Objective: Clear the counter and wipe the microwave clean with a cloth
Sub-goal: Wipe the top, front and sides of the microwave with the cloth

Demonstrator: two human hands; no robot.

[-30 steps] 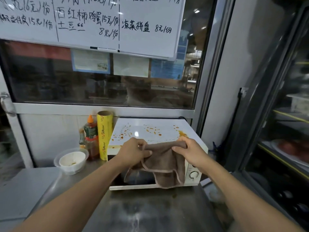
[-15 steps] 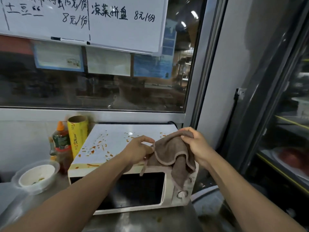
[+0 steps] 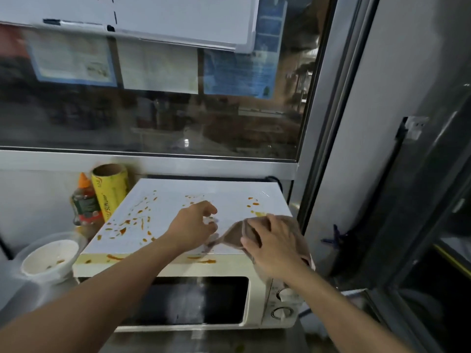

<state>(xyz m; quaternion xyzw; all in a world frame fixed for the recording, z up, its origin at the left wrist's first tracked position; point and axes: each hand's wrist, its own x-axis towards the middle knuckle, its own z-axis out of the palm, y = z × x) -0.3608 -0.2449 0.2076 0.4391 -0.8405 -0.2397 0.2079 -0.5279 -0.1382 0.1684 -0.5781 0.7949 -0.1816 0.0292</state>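
1. The right hand (image 3: 274,247) covers most of the cloth (image 3: 233,238), so how the cloth is folded under the palm cannot be told.
2. The left hand (image 3: 195,226) is motion-blurred at the fingertips; whether they pinch the cloth's corner is unclear.
3. The microwave (image 3: 204,200) has its right front corner hidden behind the cloth and wrist.
4. The bowl (image 3: 49,258) is blurred, its contents unreadable.
5. The whiteboard (image 3: 165,19) is cut off by the top edge.
6. The bottle (image 3: 85,202) has an illegible label.
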